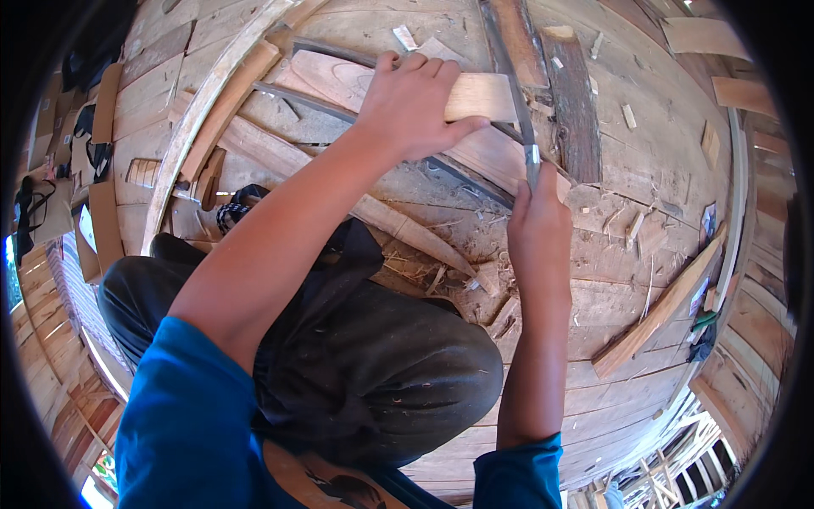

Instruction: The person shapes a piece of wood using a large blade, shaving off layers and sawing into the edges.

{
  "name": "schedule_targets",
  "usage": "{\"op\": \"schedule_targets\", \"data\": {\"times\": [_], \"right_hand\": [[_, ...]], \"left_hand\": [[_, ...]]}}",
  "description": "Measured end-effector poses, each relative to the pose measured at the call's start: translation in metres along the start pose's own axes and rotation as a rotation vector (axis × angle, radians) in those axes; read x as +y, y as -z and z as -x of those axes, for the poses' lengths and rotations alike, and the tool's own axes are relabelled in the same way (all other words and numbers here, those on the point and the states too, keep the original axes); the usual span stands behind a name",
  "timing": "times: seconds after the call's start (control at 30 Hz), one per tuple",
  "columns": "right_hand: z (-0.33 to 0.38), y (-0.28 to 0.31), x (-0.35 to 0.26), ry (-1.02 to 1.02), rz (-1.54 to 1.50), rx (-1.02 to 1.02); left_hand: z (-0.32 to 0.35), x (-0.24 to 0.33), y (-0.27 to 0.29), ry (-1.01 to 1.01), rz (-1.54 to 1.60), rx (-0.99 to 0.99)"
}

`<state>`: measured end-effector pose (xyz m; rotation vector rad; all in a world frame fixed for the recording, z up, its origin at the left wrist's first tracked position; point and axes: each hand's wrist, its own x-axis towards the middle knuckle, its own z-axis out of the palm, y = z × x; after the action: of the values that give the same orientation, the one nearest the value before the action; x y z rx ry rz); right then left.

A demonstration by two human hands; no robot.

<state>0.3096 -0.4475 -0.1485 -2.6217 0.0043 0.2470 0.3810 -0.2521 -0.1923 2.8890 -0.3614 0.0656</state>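
Observation:
My left hand (413, 103) lies over a short pale wooden piece (482, 97), fingers bent over its far edge and thumb stretched to the right. Beneath that piece is a broader reddish plank (493, 157), resting on dark-edged boards. My right hand (540, 210) is closed round the handle of a long, narrow dark metal blade (515, 85) with a silver collar (532, 155). The blade points away from me and runs close along the right end of the pale piece. Whether it is a knife or a file I cannot tell.
A bark-covered slab (574, 106) lies right of the blade. A long curved pole (191, 127) and a thick batten (227, 110) lie at the left. Near my knee is a tapered stick (407, 229). Wood chips (634, 225) litter the plank floor; another batten (661, 310) lies at right.

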Motion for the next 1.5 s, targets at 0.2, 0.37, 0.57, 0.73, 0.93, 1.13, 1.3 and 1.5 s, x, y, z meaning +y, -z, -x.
{"op": "schedule_targets", "data": {"times": [0.2,0.37,0.57,0.73,0.93,1.13,1.3,1.5], "right_hand": [[0.047,0.009,-0.002,-0.065,-0.009,-0.048],[0.008,0.003,-0.004,-0.002,0.079,0.008],[0.055,0.01,0.007,-0.05,-0.028,-0.043],[0.005,0.003,-0.005,-0.01,0.037,0.008],[0.034,0.001,-0.001,-0.072,0.025,-0.027],[0.006,0.002,-0.004,-0.013,0.093,0.006],[0.058,0.011,0.014,-0.091,0.004,-0.009],[0.023,0.011,0.011,-0.03,0.05,-0.057]], "left_hand": [[0.011,-0.001,-0.003,-0.167,0.03,0.125],[0.001,0.002,-0.004,-0.038,-0.018,0.072],[0.012,-0.002,-0.004,-0.142,0.015,0.068],[0.007,0.003,-0.006,-0.101,0.009,0.116],[0.015,-0.003,-0.006,-0.227,0.034,0.146],[0.0,0.005,-0.004,-0.029,0.052,0.059],[0.003,0.003,-0.002,-0.028,0.037,0.006],[0.001,0.004,-0.008,-0.036,0.041,0.057]]}}
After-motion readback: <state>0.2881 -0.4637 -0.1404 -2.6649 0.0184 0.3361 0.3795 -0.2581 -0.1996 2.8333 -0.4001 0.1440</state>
